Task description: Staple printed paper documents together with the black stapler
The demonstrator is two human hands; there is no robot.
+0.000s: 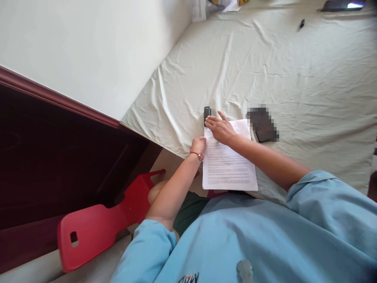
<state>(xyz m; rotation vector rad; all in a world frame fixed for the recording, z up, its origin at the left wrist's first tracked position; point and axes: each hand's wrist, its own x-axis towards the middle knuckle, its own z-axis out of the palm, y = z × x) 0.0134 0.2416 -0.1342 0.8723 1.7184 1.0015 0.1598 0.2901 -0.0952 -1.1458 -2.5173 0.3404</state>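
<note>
A stack of printed paper sheets (231, 169) lies at the near edge of the cloth-covered table. My left hand (199, 145), with a red bracelet at the wrist, is closed at the stack's left edge. Across the upper part of the sheets my right hand (221, 129) rests palm down, fingers stretched out and thumb apart. Its fingertips touch the near end of a small black stapler (207, 114) at the top left corner of the paper. How far the stapler reaches over the sheets is hidden by the fingers.
A dark, pixelated flat object (263, 124) lies right of the paper. Far off are a small black item (302, 23) and a dark device (341, 5). A white wall (118, 47) borders the table's left. A red chair (97, 228) stands at lower left.
</note>
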